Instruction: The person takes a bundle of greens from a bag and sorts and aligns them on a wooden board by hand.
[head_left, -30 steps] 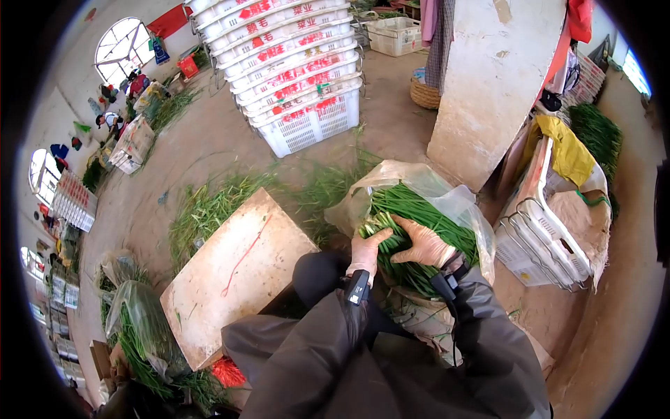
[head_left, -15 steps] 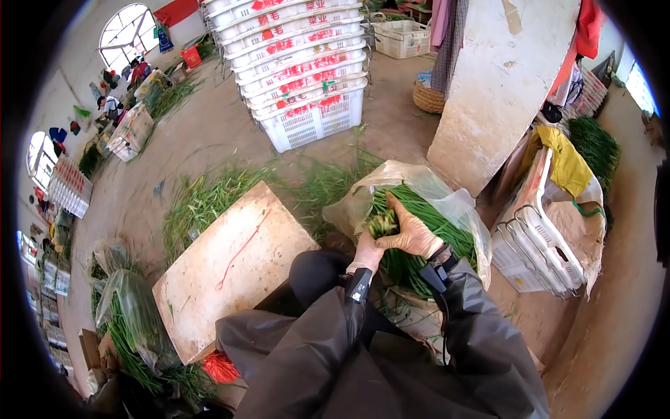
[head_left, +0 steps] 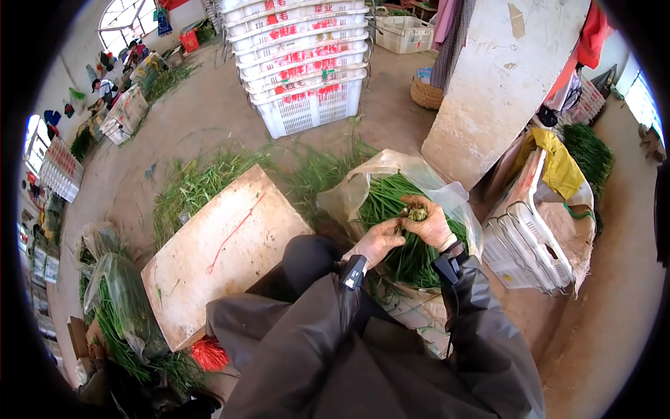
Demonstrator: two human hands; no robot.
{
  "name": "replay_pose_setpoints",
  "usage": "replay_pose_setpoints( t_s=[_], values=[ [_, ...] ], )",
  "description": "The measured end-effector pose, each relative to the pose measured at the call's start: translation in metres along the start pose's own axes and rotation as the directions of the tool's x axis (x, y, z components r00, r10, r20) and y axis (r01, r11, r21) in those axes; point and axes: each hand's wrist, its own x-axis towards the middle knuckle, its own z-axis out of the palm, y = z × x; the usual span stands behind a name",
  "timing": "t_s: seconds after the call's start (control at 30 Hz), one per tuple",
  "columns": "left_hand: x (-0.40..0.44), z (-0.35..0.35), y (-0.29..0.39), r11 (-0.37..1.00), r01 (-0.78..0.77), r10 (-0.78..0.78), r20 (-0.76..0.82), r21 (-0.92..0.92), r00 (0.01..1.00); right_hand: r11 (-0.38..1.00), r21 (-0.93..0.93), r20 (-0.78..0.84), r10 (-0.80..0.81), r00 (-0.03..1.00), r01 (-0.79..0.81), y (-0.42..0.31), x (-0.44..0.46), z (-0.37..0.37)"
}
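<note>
My right hand [head_left: 431, 227] is wrapped around a bunch of green stalks, which look like garlic chives, with its pale cut ends [head_left: 415, 211] facing up. Close beside it, my left hand [head_left: 377, 244] has its fingertips pinched together near the bunch; what they hold, if anything, is too small to make out. Both hands are over an open clear plastic bag [head_left: 457, 195] full of long green stalks [head_left: 391, 195]. A pale board [head_left: 209, 258] with a red string [head_left: 234, 237] lying on it is to the left of my knee.
Stacked white crates [head_left: 307, 105] stand ahead, with loose green leaves [head_left: 202, 181] strewn on the floor. To the right are a pillar [head_left: 502, 91] and a white crate [head_left: 530, 244] with a yellow cloth [head_left: 562, 167]. Red ties [head_left: 209, 354] and another bagged bunch [head_left: 125, 307] lie at left.
The bunch has moved right and tilted so its cut ends now face up toward me. My left hand has drawn back from around it to a pinch beside it. The view has shifted slightly.
</note>
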Motion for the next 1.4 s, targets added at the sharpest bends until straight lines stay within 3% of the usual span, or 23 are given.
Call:
replay_pose_setpoints(
  t_s=[0.1, 0.17, 0.2, 0.23, 0.37, 0.47, 0.57, 0.67, 0.73, 0.8, 0.9, 0.97, 1.0, 1.03, 1.07, 1.1, 1.13, 1.17, 1.2, 1.23, 1.27, 1.33, 1.4],
  values=[
    [-0.004, -0.008, 0.001, 0.997, 0.064, -0.049, -0.255, 0.049, 0.966, 0.996, -0.089, -0.123, -0.026, 0.992, 0.015, -0.002, 0.000, -0.016],
    [-0.008, -0.022, -0.005, 0.985, 0.128, -0.049, -0.524, 0.116, 0.850, 0.999, -0.020, -0.200, -0.038, 0.979, 0.035, -0.008, 0.000, -0.036],
    [-0.009, -0.036, -0.012, 0.986, 0.114, -0.021, -0.599, 0.118, 0.800, 0.993, -0.025, -0.255, -0.118, 0.960, 0.116, -0.010, 0.002, -0.049],
    [-0.011, -0.048, -0.018, 0.988, 0.101, 0.005, -0.670, 0.119, 0.742, 0.980, -0.034, -0.308, -0.196, 0.931, 0.196, -0.018, 0.004, -0.059],
    [-0.013, -0.050, -0.018, 0.992, -0.014, 0.107, -0.795, 0.123, 0.597, 0.957, 0.019, -0.452, -0.249, 0.857, 0.288, -0.088, -0.009, -0.104],
    [-0.018, -0.051, -0.019, 0.992, -0.078, 0.123, -0.803, 0.095, 0.583, 0.922, -0.338, -0.551, -0.355, 0.755, 0.186, -0.098, -0.003, -0.135],
    [-0.024, -0.031, -0.007, 0.999, -0.033, 0.002, -0.784, -0.024, 0.620, 0.849, -0.507, -0.561, -0.456, 0.691, 0.148, -0.118, -0.010, -0.117],
    [-0.036, -0.010, 0.003, 0.986, 0.137, -0.165, -0.543, -0.091, 0.824, 0.844, -0.478, -0.535, -0.498, 0.682, 0.242, -0.131, -0.011, -0.085],
    [-0.045, 0.007, 0.011, 0.957, 0.238, -0.275, -0.254, -0.167, 0.927, 0.843, -0.459, -0.485, -0.502, 0.716, 0.280, -0.141, -0.013, -0.057],
    [-0.056, 0.031, 0.020, 0.920, 0.292, -0.301, 0.009, -0.262, 0.954, 0.808, -0.464, -0.415, -0.560, 0.717, 0.363, -0.150, -0.015, -0.018],
    [-0.079, 0.055, 0.029, 0.864, 0.272, -0.200, 0.206, -0.424, 0.958, 0.568, -0.610, -0.090, -0.743, 0.664, 0.553, -0.178, -0.033, 0.048],
    [-0.095, 0.058, 0.039, 0.835, 0.132, 0.031, 0.285, -0.535, 0.958, 0.283, -0.616, 0.219, -0.834, 0.506, 0.735, -0.184, -0.041, 0.085],
    [-0.102, 0.058, 0.040, 0.636, 0.056, 0.227, 0.256, -0.769, 0.940, 0.241, -0.510, 0.347, -0.821, 0.453, 0.826, -0.188, -0.044, 0.103],
    [-0.121, 0.064, 0.060, 0.797, -0.075, 0.006, -0.116, -0.599, 0.993, 0.201, -0.391, 0.466, -0.799, 0.381, 0.898, -0.191, -0.048, 0.121],
    [-0.100, 0.038, 0.020, 0.665, -0.519, 0.626, 0.021, -0.537, 0.780, 0.176, -0.286, 0.540, -0.782, 0.310, 0.942, -0.171, -0.050, 0.141],
    [-0.097, 0.020, 0.008, 0.563, -0.591, 0.760, 0.080, -0.578, 0.645, 0.154, -0.178, 0.605, -0.761, 0.232, 0.972, -0.151, -0.052, 0.161],
    [-0.097, 0.013, 0.007, 0.450, -0.623, 0.864, 0.135, -0.639, 0.485, 0.089, -0.144, 0.562, -0.813, 0.155, 0.986, -0.153, -0.056, 0.180],
    [-0.126, -0.018, 0.024, 0.544, -0.415, 0.695, 0.115, -0.729, 0.710, 0.021, -0.112, 0.512, -0.855, 0.076, 0.993, -0.154, -0.059, 0.194],
    [-0.159, -0.036, 0.056, 0.562, -0.183, 0.466, 0.126, -0.807, 0.875, 0.016, -0.089, 0.564, -0.823, 0.064, 0.996, -0.143, -0.059, 0.202],
    [-0.172, -0.028, 0.066, 0.619, -0.309, 0.411, -0.038, -0.722, 0.911, 0.046, -0.112, 0.553, -0.827, 0.100, 0.993, -0.131, -0.061, 0.213],
    [-0.167, -0.012, 0.067, 0.695, -0.486, 0.422, -0.245, -0.530, 0.873, 0.136, -0.088, 0.561, -0.812, 0.162, 0.987, -0.120, -0.061, 0.223],
    [-0.180, -0.015, 0.067, 0.724, -0.641, 0.484, -0.475, -0.254, 0.735, 0.303, -0.043, 0.647, -0.718, 0.258, 0.952, -0.101, -0.058, 0.234],
    [-0.206, -0.035, 0.049, 0.608, -0.746, 0.545, -0.541, -0.271, 0.641, 0.464, -0.010, 0.700, -0.629, 0.338, 0.886, -0.071, -0.063, 0.247]
  ],
)
